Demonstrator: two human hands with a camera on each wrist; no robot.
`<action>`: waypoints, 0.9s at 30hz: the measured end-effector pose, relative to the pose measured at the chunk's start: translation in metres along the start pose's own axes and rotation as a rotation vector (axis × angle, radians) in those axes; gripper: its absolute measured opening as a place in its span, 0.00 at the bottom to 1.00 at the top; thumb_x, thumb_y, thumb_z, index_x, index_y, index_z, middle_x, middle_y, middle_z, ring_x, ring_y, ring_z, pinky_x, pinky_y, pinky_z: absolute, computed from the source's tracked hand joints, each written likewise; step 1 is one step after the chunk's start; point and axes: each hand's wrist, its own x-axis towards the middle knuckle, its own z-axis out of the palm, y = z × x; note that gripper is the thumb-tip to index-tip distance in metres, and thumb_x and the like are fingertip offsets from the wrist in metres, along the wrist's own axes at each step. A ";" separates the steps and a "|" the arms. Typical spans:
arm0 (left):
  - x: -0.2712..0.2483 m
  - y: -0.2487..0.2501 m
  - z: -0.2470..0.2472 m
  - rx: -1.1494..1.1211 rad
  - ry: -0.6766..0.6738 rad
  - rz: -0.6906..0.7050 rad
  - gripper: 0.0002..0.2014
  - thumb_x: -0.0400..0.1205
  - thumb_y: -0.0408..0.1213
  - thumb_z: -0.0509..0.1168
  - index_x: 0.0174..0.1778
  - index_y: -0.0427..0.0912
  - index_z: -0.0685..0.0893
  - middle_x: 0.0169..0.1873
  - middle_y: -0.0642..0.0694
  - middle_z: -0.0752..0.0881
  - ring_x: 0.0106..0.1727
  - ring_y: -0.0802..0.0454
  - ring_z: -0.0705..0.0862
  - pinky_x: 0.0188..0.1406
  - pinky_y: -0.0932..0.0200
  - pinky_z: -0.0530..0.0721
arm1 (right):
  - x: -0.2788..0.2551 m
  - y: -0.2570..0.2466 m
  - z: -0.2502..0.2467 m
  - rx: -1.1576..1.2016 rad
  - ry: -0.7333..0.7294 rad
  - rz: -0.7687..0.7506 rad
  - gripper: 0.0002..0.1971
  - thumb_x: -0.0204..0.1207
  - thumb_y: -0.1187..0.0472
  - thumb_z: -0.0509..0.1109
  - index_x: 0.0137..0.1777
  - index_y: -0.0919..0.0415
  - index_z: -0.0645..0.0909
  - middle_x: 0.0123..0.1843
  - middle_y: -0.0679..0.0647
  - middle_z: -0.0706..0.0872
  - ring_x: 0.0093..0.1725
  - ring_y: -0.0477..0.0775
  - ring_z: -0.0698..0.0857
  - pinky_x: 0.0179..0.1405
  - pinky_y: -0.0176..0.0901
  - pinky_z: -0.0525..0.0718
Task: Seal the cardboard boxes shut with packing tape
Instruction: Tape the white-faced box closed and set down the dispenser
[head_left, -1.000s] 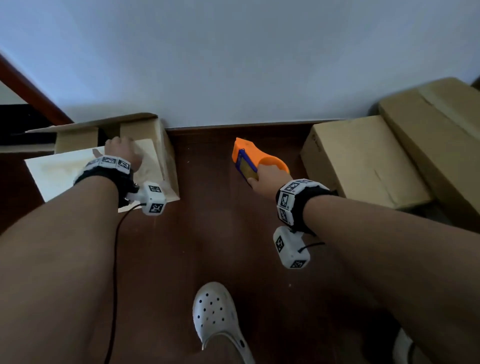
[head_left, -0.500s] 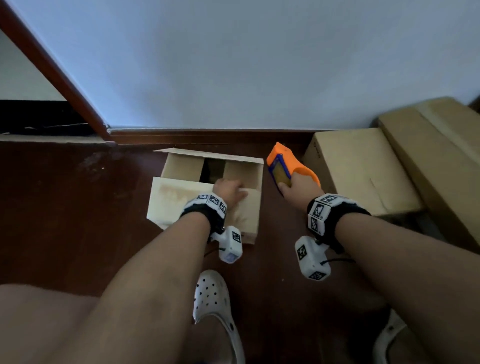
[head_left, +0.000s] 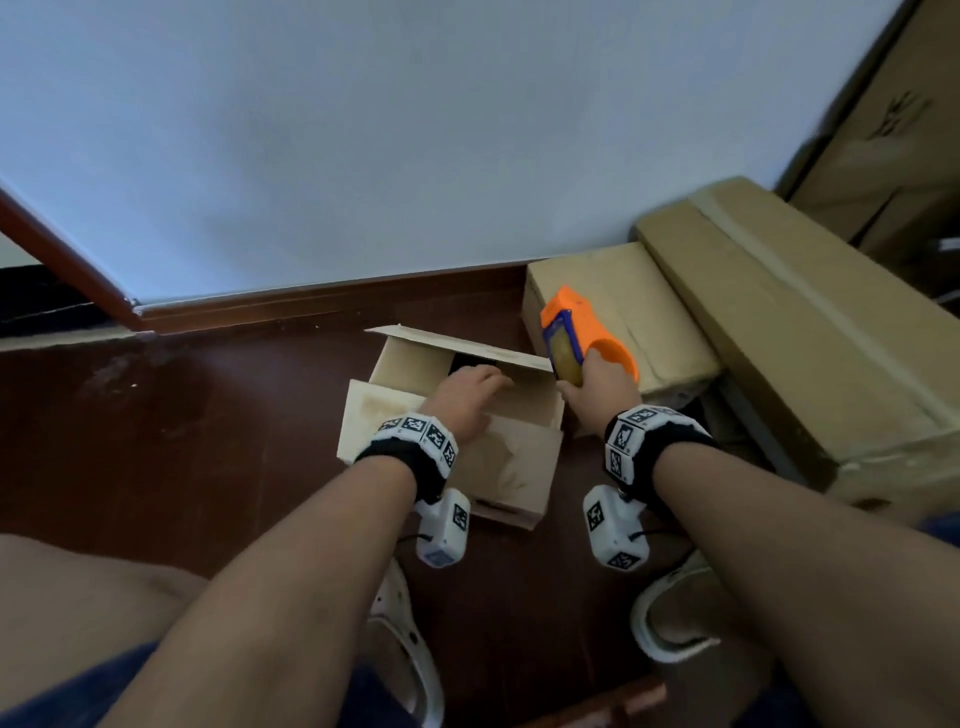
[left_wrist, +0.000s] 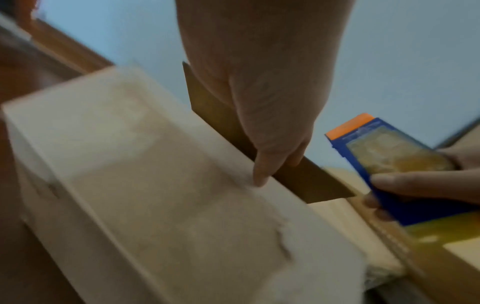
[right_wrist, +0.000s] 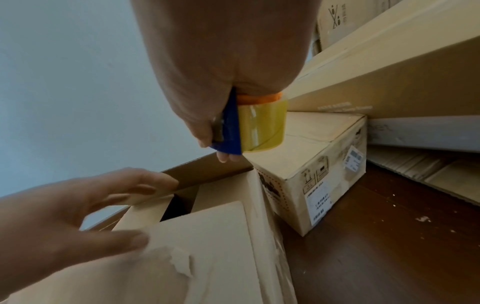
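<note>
Dark wooden floor (head_left: 208, 441) carries the open box (head_left: 519, 467). On its near flap rests the left hand (head_left: 462, 400), fingers spread; beside its right edge the right hand (head_left: 597, 389) clamps the tape dispenser (head_left: 576, 332). Unpressed, the far flap (head_left: 457, 340) could spring up and wrinkle the tape.

A small pale cardboard box (head_left: 452, 452) sits on the dark floor, its near flap folded down, its far flap (head_left: 457, 344) raised, a dark gap open between them. The near flap's surface looks torn or peeled, though blur hides detail. An orange-and-blue tape dispenser (head_left: 576, 338) carrying yellowish clear tape (right_wrist: 262, 127) hangs above the box's right end.
</note>
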 end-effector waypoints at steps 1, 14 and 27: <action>-0.006 -0.011 -0.001 0.113 0.017 0.024 0.36 0.78 0.35 0.69 0.82 0.50 0.63 0.81 0.47 0.62 0.80 0.44 0.62 0.81 0.49 0.58 | -0.001 0.001 0.000 0.006 0.007 -0.003 0.14 0.81 0.52 0.66 0.54 0.62 0.70 0.53 0.62 0.84 0.56 0.66 0.83 0.54 0.54 0.76; -0.007 -0.066 0.004 0.358 -0.074 -0.220 0.63 0.70 0.56 0.76 0.79 0.62 0.25 0.81 0.52 0.25 0.83 0.41 0.29 0.73 0.33 0.28 | 0.013 0.001 0.028 -0.045 0.211 -0.251 0.17 0.80 0.54 0.66 0.63 0.65 0.73 0.51 0.61 0.85 0.52 0.64 0.83 0.57 0.53 0.73; -0.007 -0.047 0.015 0.539 -0.051 0.110 0.56 0.74 0.30 0.66 0.79 0.67 0.28 0.80 0.57 0.24 0.81 0.39 0.25 0.75 0.27 0.30 | 0.023 0.006 0.028 0.042 0.097 -0.161 0.20 0.81 0.52 0.66 0.64 0.65 0.70 0.52 0.64 0.84 0.50 0.68 0.84 0.38 0.51 0.76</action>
